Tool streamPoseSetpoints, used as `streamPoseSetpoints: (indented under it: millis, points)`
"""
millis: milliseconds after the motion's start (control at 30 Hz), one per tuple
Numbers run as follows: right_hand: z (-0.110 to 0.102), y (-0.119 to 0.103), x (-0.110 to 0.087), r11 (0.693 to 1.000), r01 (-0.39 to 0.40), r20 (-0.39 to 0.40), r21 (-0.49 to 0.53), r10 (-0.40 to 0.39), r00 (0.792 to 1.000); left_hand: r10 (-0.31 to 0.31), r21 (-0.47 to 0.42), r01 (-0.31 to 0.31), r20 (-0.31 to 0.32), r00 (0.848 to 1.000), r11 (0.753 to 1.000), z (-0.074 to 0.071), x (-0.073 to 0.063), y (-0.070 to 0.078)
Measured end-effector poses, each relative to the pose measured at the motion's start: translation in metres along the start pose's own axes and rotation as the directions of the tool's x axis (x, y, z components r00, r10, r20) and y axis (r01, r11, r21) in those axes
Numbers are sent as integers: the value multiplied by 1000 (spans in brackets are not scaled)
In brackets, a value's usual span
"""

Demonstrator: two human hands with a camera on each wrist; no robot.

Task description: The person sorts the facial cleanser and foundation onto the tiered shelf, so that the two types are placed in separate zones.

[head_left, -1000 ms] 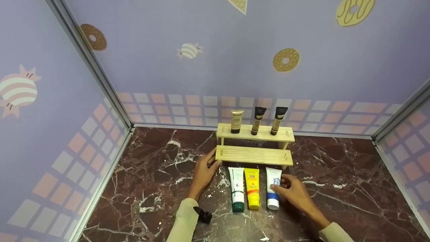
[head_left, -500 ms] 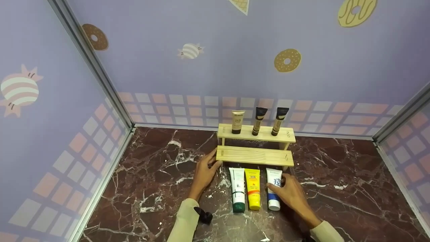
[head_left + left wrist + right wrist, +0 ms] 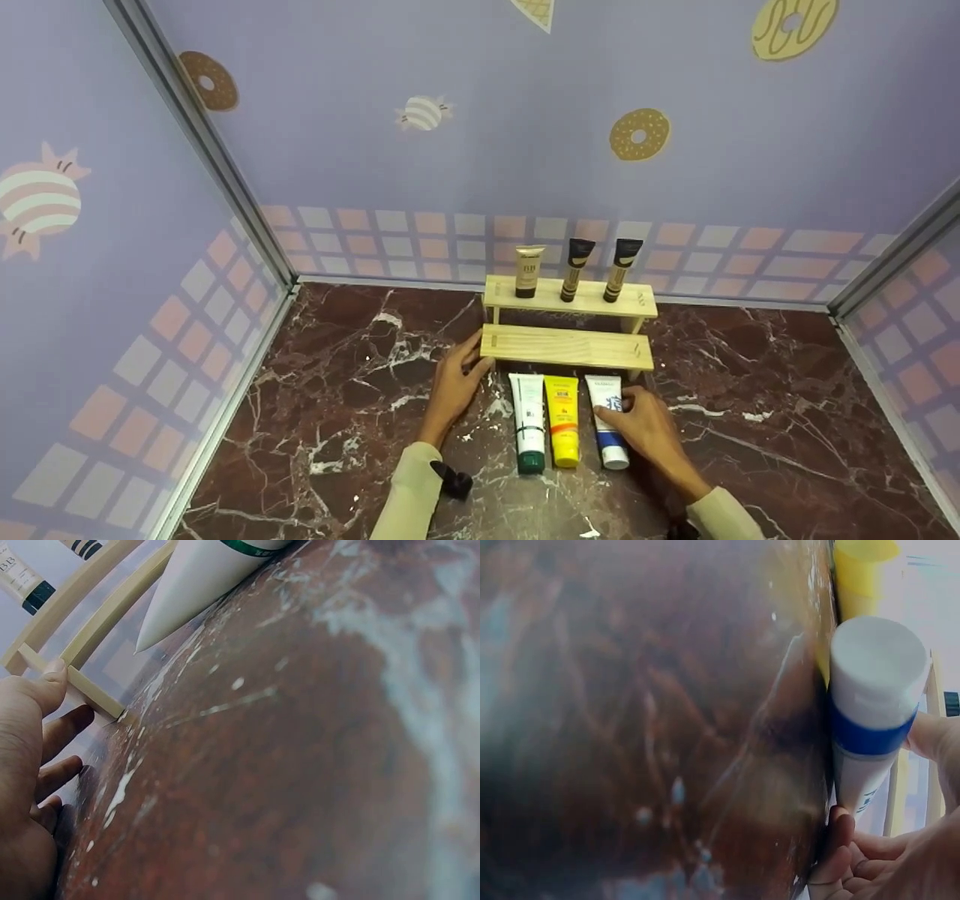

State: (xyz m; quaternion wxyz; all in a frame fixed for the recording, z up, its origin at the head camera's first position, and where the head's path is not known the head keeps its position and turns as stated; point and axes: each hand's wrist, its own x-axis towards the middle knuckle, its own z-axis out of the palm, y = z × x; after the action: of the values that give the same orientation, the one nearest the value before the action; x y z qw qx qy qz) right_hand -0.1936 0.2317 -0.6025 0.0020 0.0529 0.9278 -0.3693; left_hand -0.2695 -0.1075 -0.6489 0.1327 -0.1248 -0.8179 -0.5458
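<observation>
In the head view, my left hand [image 3: 457, 381] touches the left end of a two-tier wooden stand [image 3: 566, 346]. Its thumb is at the front corner, and the left wrist view shows the other fingers [image 3: 64, 735] loose beside the leg. My right hand [image 3: 651, 426] holds a white squeeze tube with a blue band [image 3: 606, 420], thumb on one side and curled fingers on the other. That tube lies tilted slightly on the table. Left of it lie a yellow squeeze tube [image 3: 564, 421] and a white squeeze tube with a green cap [image 3: 529, 424], caps toward me.
On the upper tier stand a beige BB tube [image 3: 529, 271] and two dark-topped slim tubes, a middle one [image 3: 576, 270] and a right one [image 3: 622, 270]. The marbled table [image 3: 360, 420] meets patterned walls at the back and sides. A black object [image 3: 457, 484] sits at the left wrist.
My right thumb has shifted left over the white and blue tube, and the tube's top end has turned left. My left hand stays at the stand.
</observation>
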Motion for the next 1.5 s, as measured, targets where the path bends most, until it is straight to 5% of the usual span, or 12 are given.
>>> streamPoseSetpoints:
  millis: [400,1033,1500]
  points:
    - [-5,6,-3,999,37,-13,40,-37,999,-36,17,36,10,999,999,-2,-1,2]
    - [-14,2,-8,989,40,32,140,-45,998,26,-6,-26,-13,1000,1000,-1,1,-2]
    - [-15,-3,-11,986,39,9,165,-41,999,-39,2,39,5,999,999,-2,-1,2]
